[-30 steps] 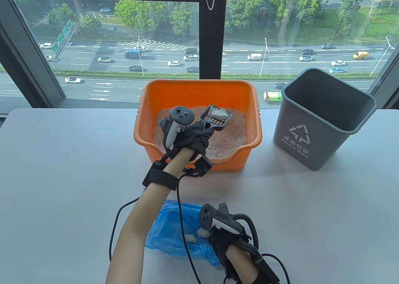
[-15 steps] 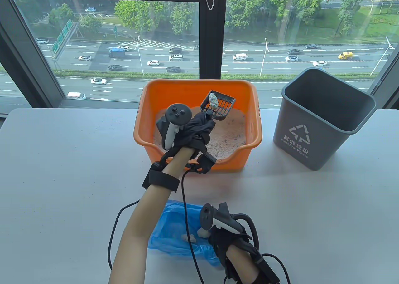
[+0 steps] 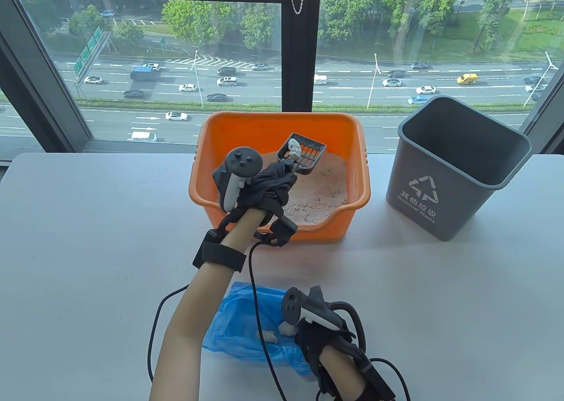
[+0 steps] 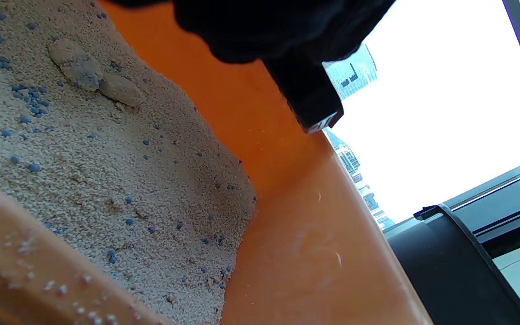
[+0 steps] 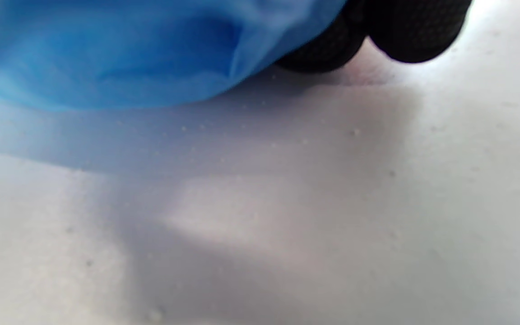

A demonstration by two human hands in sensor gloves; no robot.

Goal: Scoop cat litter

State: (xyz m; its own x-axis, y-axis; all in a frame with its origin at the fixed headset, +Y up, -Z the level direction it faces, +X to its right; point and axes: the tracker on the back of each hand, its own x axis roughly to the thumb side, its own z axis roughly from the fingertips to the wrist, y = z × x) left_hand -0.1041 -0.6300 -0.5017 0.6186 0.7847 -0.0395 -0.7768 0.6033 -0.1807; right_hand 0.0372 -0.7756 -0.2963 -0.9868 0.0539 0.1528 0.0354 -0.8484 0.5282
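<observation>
The left hand (image 3: pixel 264 185), in a black fabric glove, has its fingers curled round the handle of a dark slotted plastic scoop (image 3: pixel 303 153), which is raised above the sand at the far side of the orange litter box (image 3: pixel 207 189). A pale grey clump (image 3: pixel 294 147), rough and lumpy, sits in the scoop's left corner, just beyond the hand's fingertips. The box is smooth, rounded-rectangular plastic with a lowered lip on its near wall; it holds fine beige cat litter (image 3: pixel 317 194).

The left wrist view shows what the table view cannot: the litter (image 4: pixel 120 171) is granular and flecked with small blue beads, banked up against the orange wall, with two buried lumps (image 4: pixel 93 79) at the upper left. The end of the scoop's black handle (image 4: pixel 309 99) sticks out below the gloved fingers there.

Nearer the person, a crinkled, translucent blue plastic bag (image 3: pixel 246 326) lies flat on the matte white table (image 3: pixel 88 242), with small white pieces in it. The right hand (image 3: pixel 321 335) rests at the bag's right edge; the right wrist view shows the glossy blue film (image 5: pixel 129 49) beside dark knitted fingertips (image 5: pixel 418 31) on the table, but whether they pinch the bag cannot be told.

At the far right stands a grey, tapered, square waste bin (image 3: pixel 454 172) with a white recycling mark, well apart from the box.
</observation>
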